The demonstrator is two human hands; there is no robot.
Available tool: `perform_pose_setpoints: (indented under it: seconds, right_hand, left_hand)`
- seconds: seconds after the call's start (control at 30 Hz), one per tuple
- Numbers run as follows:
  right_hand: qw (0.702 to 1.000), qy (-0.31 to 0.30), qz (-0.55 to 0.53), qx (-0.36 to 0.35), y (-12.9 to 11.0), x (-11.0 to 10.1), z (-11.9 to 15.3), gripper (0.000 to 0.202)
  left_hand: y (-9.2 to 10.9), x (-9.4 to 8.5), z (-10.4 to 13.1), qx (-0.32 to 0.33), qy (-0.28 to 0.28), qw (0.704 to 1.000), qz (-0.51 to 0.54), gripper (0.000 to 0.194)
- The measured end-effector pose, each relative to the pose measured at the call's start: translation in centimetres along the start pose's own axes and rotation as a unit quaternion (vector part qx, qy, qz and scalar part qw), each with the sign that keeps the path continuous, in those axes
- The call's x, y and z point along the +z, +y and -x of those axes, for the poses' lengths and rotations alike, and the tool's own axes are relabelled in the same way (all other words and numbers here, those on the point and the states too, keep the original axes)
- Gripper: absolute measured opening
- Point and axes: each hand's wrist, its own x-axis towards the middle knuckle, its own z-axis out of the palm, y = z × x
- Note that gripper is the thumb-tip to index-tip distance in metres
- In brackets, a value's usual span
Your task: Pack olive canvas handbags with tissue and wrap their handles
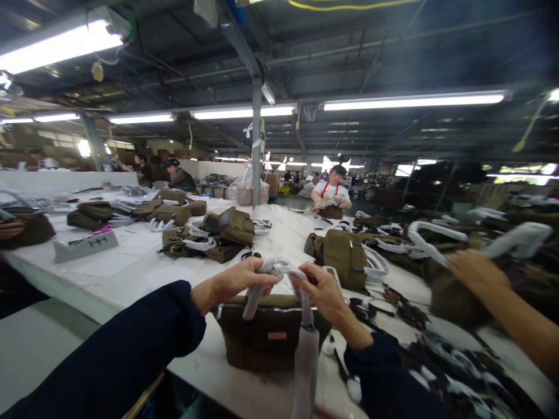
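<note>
A dark olive bag (pixel 262 337) with a zip along its top and a small pink label stands at the near edge of the white table (pixel 196 358). Its handles (pixel 279 266) are covered in pale wrapping and rise above the zip. My left hand (pixel 236 282) pinches the wrapped handle from the left, thumb on top. On the right side, my right hand (pixel 322 291) is closed on the same handle, its fingertips close to the left ones. A wrapped strap (pixel 306 361) hangs down the bag's front right, over the table edge.
Olive bags (pixel 345 256) with wrapped handles lie beyond and to the left. Loose straps (pixel 441 366) cover the right side. Another person's arm (pixel 484 288) reaches in from the right. A grey post (pixel 256 145) rises behind the table, near a person in white (pixel 332 191).
</note>
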Motion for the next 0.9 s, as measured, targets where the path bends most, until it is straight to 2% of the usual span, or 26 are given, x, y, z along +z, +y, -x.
perform_pose_setpoints:
  seconds: [0.07,0.17,0.23,0.33,0.4,0.47,0.57,0.7,0.9]
  right_hand:
    - [1.0,-0.005,0.007,-0.005,0.1,-0.1,-0.2,0.032]
    - [1.0,0.025,0.012,-0.001,0.4,-0.3,-1.1,0.033]
    - [0.998,0.051,0.021,0.005,0.4,-0.4,-1.8,0.032]
    - [0.996,0.081,0.026,0.0,-0.2,-0.7,-2.3,0.037]
    - [0.994,0.105,0.037,-0.021,-1.1,-0.6,-1.9,0.032]
    - [0.991,0.111,0.055,-0.046,-2.1,-0.1,-1.0,0.025]
    - [0.989,0.083,0.091,-0.087,-3.3,1.3,0.3,0.018]
    - [0.975,0.061,0.189,-0.097,-3.2,2.7,0.9,0.023]
    - [0.949,0.097,0.289,-0.085,-2.6,3.9,1.1,0.018]
  left_hand:
    - [0.2,0.2,0.0,-0.001,-0.01,1.0,0.024,0.029]
    - [0.4,0.2,-0.2,-0.01,-0.008,0.997,0.081,0.032]
    - [0.5,0.1,-0.6,-0.011,0.026,0.992,0.126,0.033]
    - [0.4,0.2,-0.9,0.011,0.111,0.974,0.195,0.027]
    - [0.4,0.7,-1.0,0.039,0.163,0.956,0.243,0.02]
    - [0.5,1.6,-0.8,0.057,0.184,0.936,0.294,0.021]
    - [0.6,3.2,-0.5,0.084,0.153,0.924,0.34,0.032]
    - [-0.1,4.7,0.0,0.112,0.096,0.936,0.32,0.027]
    - [-0.1,4.3,1.7,0.131,0.065,0.969,0.197,0.024]
